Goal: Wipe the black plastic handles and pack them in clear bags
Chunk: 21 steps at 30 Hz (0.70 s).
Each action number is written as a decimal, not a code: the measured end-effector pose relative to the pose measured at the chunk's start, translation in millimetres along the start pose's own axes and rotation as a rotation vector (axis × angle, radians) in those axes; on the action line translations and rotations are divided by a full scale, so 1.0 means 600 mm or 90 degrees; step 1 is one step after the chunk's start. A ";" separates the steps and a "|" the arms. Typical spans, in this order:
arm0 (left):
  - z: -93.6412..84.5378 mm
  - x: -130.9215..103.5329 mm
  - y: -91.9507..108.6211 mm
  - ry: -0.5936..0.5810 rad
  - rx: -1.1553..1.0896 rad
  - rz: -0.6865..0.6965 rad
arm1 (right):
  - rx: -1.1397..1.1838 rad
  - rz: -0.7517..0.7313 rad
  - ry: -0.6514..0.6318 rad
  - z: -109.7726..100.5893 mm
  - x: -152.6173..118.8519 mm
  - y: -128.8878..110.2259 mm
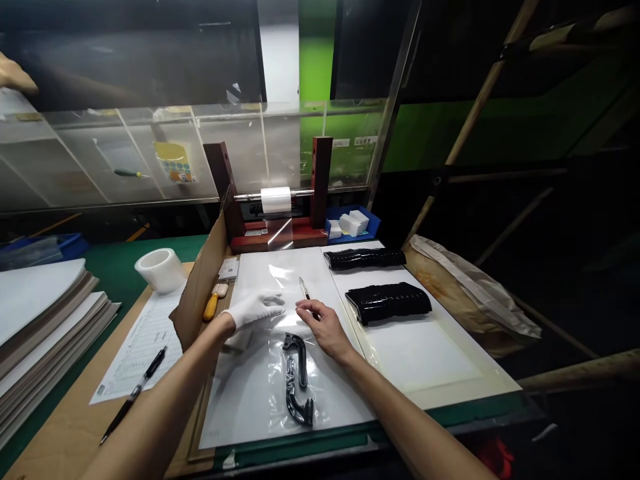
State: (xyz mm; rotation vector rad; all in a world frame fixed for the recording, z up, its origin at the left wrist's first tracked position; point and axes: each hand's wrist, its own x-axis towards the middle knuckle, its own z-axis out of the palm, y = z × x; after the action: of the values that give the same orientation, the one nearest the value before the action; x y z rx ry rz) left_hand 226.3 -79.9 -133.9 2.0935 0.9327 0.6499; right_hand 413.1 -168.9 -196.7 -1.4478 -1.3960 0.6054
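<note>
My left hand [256, 308], in a white glove, is over the clear film [280, 283] with its thumb and fingers apart and nothing visible between them. Bare and to its right, my right hand [320, 323] pinches a slim knife [304, 289] whose blade points away from me. Below both hands, a glossy black curved part [296, 380] lies under or inside clear film on the white board [235, 400]. The film runs back to a roll [276, 199] on a metal rod.
Two black wrapped bundles [387, 301] [365, 259] lie right. Behind them is a blue tray [373, 225] with white blocks. Left are cardboard [203, 277], a yellow-handled tool [211, 307], a tape roll [161, 269], a pen [134, 395] and stacked sheets [45, 327]. Another person's hand [16, 75] shows upper left.
</note>
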 end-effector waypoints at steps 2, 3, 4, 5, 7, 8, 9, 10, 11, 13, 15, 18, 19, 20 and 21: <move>0.009 -0.015 -0.010 -0.043 -0.003 0.034 | 0.042 -0.015 -0.044 -0.010 -0.019 0.002; 0.015 -0.026 -0.015 -0.061 -0.005 0.054 | 0.053 -0.025 -0.068 -0.016 -0.030 0.001; 0.022 -0.038 -0.018 -0.074 -0.006 0.075 | 0.056 -0.035 -0.089 -0.022 -0.041 0.000; 0.030 -0.051 -0.019 -0.080 -0.005 0.099 | 0.053 -0.047 -0.105 -0.028 -0.053 -0.001; 0.048 -0.082 -0.017 -0.086 0.011 0.160 | 0.028 -0.080 -0.126 -0.040 -0.072 -0.002; 0.057 -0.099 -0.015 -0.091 0.027 0.191 | 0.010 -0.101 -0.135 -0.045 -0.081 -0.001; 0.065 -0.116 -0.013 -0.099 0.047 0.220 | -0.009 -0.123 -0.146 -0.050 -0.089 0.001; 0.071 -0.134 -0.011 -0.107 0.070 0.244 | -0.031 -0.146 -0.160 -0.054 -0.097 0.004; 0.074 -0.151 -0.009 -0.110 0.095 0.260 | -0.052 -0.166 -0.177 -0.059 -0.105 0.007; 0.075 -0.183 -0.008 -0.102 0.145 0.268 | -0.094 -0.198 -0.207 -0.067 -0.119 0.013; 0.068 -0.205 -0.008 -0.082 0.195 0.255 | -0.132 -0.214 -0.222 -0.072 -0.130 0.013; 0.061 -0.207 -0.003 -0.011 0.268 0.204 | -0.188 -0.198 -0.179 -0.065 -0.128 0.005; 0.064 -0.200 0.001 0.019 0.283 0.181 | -0.208 -0.179 -0.147 -0.058 -0.122 0.001; 0.071 -0.189 0.004 0.044 0.291 0.160 | -0.228 -0.156 -0.114 -0.049 -0.115 -0.002; 0.082 -0.177 0.006 0.058 0.293 0.142 | -0.248 -0.132 -0.085 -0.037 -0.108 -0.003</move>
State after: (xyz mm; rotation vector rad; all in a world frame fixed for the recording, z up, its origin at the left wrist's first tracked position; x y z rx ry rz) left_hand 196.9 -185.1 -175.5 2.6223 0.9767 0.6979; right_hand 417.9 -236.8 -204.3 -1.5561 -1.8180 0.3107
